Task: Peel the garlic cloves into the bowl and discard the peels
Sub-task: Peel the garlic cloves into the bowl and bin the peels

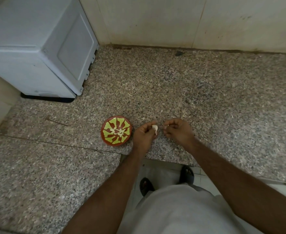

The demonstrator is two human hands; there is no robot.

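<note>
A small red bowl (116, 143) with a yellow-green pattern stands on the speckled granite counter (172, 85); several pale garlic cloves (117, 131) lie in its middle. Just right of the bowl, my left hand (143, 135) pinches a whitish garlic clove (155, 128) between thumb and fingers above the counter. My right hand (178, 130) is a little to the right of it, fingers curled, pinching a tiny pale scrap of peel (166, 127) at the fingertips. The two hands are slightly apart.
A white appliance (37, 48) sits at the back left corner of the counter. A tiled wall (189, 19) runs along the back. The counter's front edge lies just below my hands, with my feet in dark sandals (145, 184) on the floor.
</note>
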